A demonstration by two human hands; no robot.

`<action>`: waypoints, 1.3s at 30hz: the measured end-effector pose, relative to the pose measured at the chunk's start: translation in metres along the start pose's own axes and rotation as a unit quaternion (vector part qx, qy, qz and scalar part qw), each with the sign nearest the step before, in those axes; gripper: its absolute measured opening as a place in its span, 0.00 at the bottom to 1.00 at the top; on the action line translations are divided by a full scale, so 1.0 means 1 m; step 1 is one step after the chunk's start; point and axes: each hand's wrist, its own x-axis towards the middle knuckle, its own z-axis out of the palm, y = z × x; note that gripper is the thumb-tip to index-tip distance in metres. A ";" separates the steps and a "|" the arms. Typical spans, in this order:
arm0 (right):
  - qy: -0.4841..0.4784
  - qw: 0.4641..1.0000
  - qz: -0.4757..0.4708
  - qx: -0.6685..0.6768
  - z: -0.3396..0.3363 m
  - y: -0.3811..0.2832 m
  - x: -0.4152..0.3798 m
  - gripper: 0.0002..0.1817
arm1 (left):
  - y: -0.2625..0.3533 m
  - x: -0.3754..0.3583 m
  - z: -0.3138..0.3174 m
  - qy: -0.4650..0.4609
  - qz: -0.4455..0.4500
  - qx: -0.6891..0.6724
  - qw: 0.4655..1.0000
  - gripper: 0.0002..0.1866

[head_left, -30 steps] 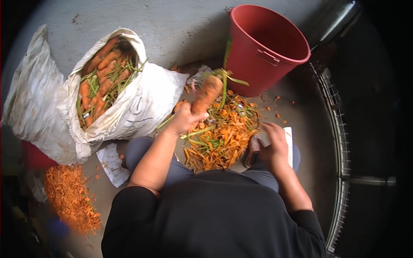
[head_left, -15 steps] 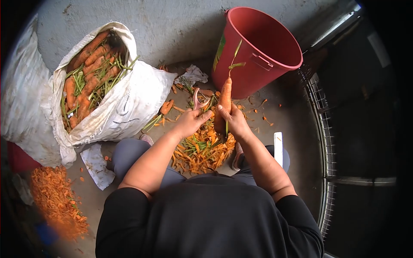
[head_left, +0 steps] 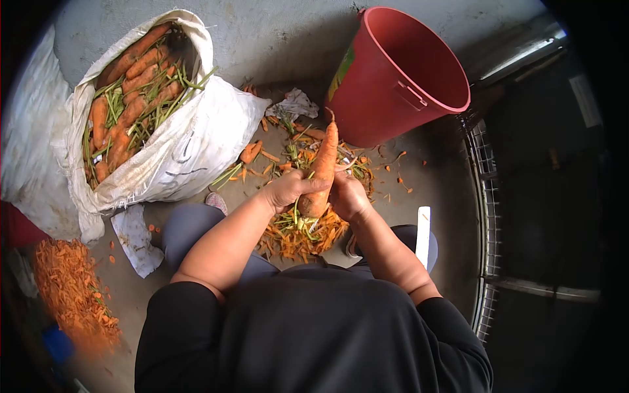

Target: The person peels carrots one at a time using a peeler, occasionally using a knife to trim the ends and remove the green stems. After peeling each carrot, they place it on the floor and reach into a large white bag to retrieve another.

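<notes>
My left hand (head_left: 289, 188) is closed around a large orange carrot (head_left: 323, 160), its thumb lying across it. The carrot's thin tip points away from me, and its thick green-stubbed end is toward my body. Close against the carrot's right side is my right hand (head_left: 350, 195), its fingers curled and partly hidden. A pale pink Y-shaped peeler (head_left: 343, 168) pokes out from that hand, only partly visible. Below both hands lies a heap of carrot peelings and green stem pieces (head_left: 306, 241) on the floor.
An open white sack (head_left: 196, 141) of unpeeled carrots (head_left: 136, 84) stands at left. A tall red bucket (head_left: 373, 92) is by the wall ahead. More peelings (head_left: 69, 285) lie at lower left. A wire-mesh edge (head_left: 486, 190) runs along the right.
The carrot has passed from my right hand to my left and turned end for end. The peeler has gone from my left hand to my right. The long green stem no longer shows.
</notes>
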 end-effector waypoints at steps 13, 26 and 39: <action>0.175 0.976 0.108 0.072 -0.095 -0.009 -0.013 0.11 | -0.009 0.022 -0.015 0.191 0.150 0.080 0.967 0.43; 0.176 0.894 -0.305 -0.277 -0.028 -0.070 -0.058 0.13 | 0.001 0.013 -0.020 0.129 0.044 -0.155 0.978 0.22; 0.017 0.871 -0.187 -0.455 0.024 -0.097 -0.046 0.18 | 0.005 0.005 -0.005 0.035 0.039 -0.188 0.981 0.23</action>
